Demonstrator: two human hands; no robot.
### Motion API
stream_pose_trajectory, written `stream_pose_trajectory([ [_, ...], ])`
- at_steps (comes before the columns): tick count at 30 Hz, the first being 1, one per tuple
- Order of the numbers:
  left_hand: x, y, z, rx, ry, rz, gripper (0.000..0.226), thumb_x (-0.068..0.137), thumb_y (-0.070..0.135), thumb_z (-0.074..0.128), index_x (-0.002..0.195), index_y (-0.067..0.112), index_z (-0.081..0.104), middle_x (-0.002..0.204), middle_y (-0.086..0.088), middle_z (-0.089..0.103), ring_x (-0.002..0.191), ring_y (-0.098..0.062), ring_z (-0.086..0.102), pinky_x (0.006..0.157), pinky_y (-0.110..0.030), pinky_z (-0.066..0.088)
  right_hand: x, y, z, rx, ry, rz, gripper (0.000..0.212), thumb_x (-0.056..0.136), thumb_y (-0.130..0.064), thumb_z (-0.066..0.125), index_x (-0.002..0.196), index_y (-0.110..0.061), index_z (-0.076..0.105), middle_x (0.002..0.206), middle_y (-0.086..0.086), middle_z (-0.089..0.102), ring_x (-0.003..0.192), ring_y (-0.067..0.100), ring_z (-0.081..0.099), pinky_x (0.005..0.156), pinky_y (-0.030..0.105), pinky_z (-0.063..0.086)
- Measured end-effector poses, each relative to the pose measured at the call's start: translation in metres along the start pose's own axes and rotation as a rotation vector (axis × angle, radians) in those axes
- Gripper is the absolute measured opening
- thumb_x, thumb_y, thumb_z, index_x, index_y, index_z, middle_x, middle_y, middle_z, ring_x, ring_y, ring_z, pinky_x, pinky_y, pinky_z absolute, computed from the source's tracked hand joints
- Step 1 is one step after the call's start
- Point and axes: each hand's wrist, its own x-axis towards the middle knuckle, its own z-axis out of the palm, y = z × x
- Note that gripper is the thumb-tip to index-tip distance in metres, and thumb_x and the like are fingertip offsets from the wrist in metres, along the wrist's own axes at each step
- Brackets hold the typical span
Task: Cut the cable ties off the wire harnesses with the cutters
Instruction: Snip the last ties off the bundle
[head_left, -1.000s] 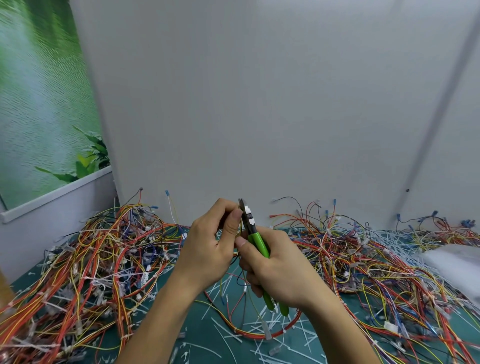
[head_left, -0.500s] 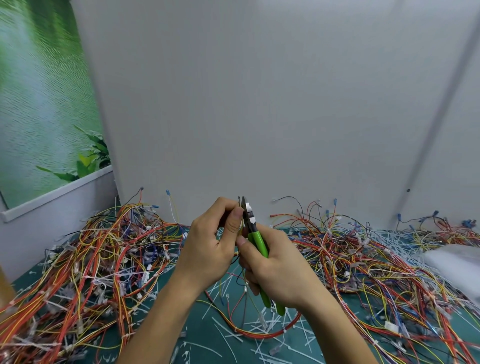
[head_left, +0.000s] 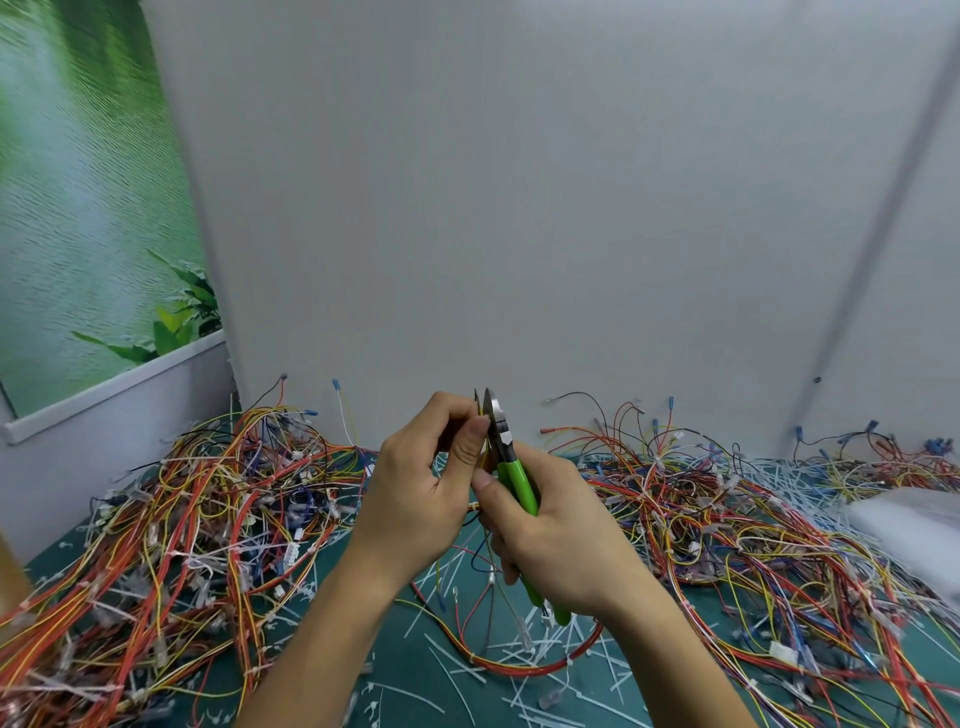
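Note:
My right hand (head_left: 561, 535) grips the green-handled cutters (head_left: 511, 473), jaws pointing up just in front of my left thumb. My left hand (head_left: 421, 483) pinches a thin wire harness (head_left: 485, 558) between thumb and fingers, right beside the jaws. The harness hangs down below both hands and trails onto the green mat (head_left: 410, 670) as a red loop. Whether a cable tie sits between the jaws is hidden by my fingers.
A big tangle of red, yellow and orange harnesses (head_left: 171, 530) fills the left side, and another harness pile (head_left: 737, 525) fills the right. Cut white ties (head_left: 524, 654) litter the mat below my hands. A white bag (head_left: 914, 525) lies far right. A grey wall stands behind.
Both hands have risen slightly together, and the cutter jaws sit a little closer to my left thumb. The grips are unchanged.

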Motion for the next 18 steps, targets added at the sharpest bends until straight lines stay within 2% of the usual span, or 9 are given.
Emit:
stream_pose_trajectory([
  [3,0.0000,-0.0018,-0.0006,-0.006,-0.015,-0.014,0.010,0.104,0.027,0.053,0.096,0.023,0.058,0.076,0.014,0.059,0.068,-0.009,0.059,0.062,-0.014,0.043,-0.0009,-0.0017,0.0010,0.010,-0.014,0.014,0.023,0.105,-0.026,0.056,0.090,-0.009,0.054,0.074,0.025,0.051,0.057,0.038,0.052,0.054,0.059,0.053],
  [7,0.0004,-0.0023,-0.0022,-0.002,-0.042,-0.013,0.010,0.104,0.028,0.052,0.096,0.024,0.058,0.073,0.013,0.058,0.063,-0.008,0.056,0.059,-0.012,0.041,-0.0019,-0.0021,-0.0011,0.045,-0.059,0.037,0.018,0.104,-0.024,0.057,0.092,-0.011,0.055,0.070,0.012,0.051,0.057,0.022,0.057,0.057,0.051,0.062],
  [10,0.0009,-0.0029,-0.0047,0.007,-0.062,-0.013,0.011,0.104,0.029,0.052,0.096,0.026,0.057,0.073,0.012,0.058,0.063,-0.008,0.054,0.058,-0.012,0.040,-0.0020,-0.0013,-0.0019,0.023,-0.059,0.041,0.019,0.104,-0.025,0.057,0.092,-0.011,0.054,0.066,0.005,0.050,0.053,0.023,0.056,0.053,0.055,0.057],
  [14,0.0016,-0.0022,-0.0068,0.014,-0.075,-0.004,0.011,0.104,0.029,0.050,0.097,0.023,0.058,0.078,0.020,0.060,0.067,-0.002,0.058,0.061,-0.007,0.039,-0.0010,0.0002,-0.0026,0.001,-0.051,0.024,0.020,0.106,-0.024,0.052,0.094,-0.008,0.057,0.062,-0.007,0.048,0.052,0.019,0.046,0.051,0.057,0.050],
  [18,0.0007,-0.0033,-0.0062,0.026,-0.077,-0.013,0.011,0.105,0.032,0.049,0.099,0.028,0.057,0.079,0.016,0.061,0.067,-0.008,0.058,0.059,-0.015,0.044,-0.0017,-0.0017,-0.0025,0.030,-0.065,0.037,0.022,0.107,-0.025,0.050,0.097,-0.006,0.056,0.061,-0.008,0.049,0.051,0.019,0.051,0.051,0.058,0.052],
])
